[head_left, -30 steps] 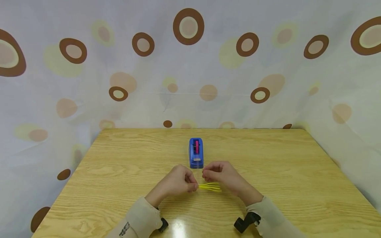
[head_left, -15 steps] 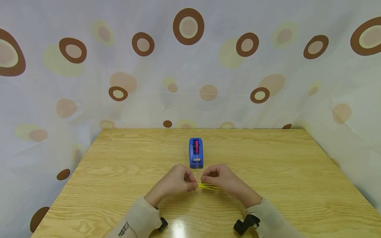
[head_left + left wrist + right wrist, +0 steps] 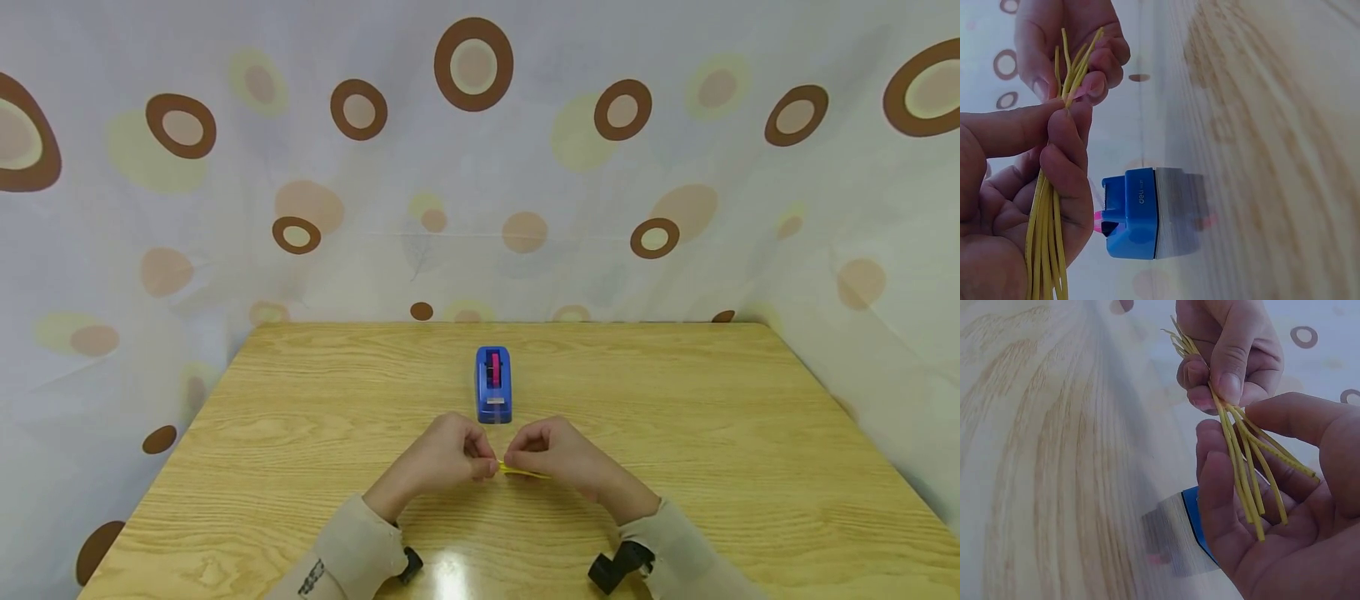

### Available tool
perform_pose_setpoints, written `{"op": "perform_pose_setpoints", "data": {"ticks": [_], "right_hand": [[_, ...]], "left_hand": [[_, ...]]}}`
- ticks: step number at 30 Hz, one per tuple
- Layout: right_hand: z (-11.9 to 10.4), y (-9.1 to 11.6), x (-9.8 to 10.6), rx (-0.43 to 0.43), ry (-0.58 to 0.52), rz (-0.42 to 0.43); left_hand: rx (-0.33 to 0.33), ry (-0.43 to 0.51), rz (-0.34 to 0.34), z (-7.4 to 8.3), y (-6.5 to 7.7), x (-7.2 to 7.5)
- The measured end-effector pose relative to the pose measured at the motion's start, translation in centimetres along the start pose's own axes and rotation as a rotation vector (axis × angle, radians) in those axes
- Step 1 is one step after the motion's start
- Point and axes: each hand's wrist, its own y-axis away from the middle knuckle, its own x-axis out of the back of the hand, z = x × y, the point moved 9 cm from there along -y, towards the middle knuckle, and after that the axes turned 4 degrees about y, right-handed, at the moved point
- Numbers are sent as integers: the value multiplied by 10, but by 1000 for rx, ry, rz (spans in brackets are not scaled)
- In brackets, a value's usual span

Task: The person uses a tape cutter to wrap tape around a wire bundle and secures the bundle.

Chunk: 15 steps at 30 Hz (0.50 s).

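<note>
Wires run roughly parallel to the far edge of the surface, left hand pinching mid-bundle, right hand just beside, curled loosely round strands.

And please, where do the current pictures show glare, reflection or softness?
Head: a bright glare patch on the table, at the picture's bottom; left wrist: the tape dispenser casts a blurred reflection on the table, whose near part is soft, while the yellow strands look sharper; right wrist: a similar reflection beside the mostly hidden tape dispenser.
</note>
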Motion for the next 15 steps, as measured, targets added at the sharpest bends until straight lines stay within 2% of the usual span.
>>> {"op": "perform_pose_setpoints", "data": {"ticks": [8,15], "right_hand": [[-2,1,-6,-1,-34,3],[-11,0,-2,104,196,73]], "left_hand": [[-14,-25,6,1,-1,0],[-18,-27,0,2,0,1]]}}
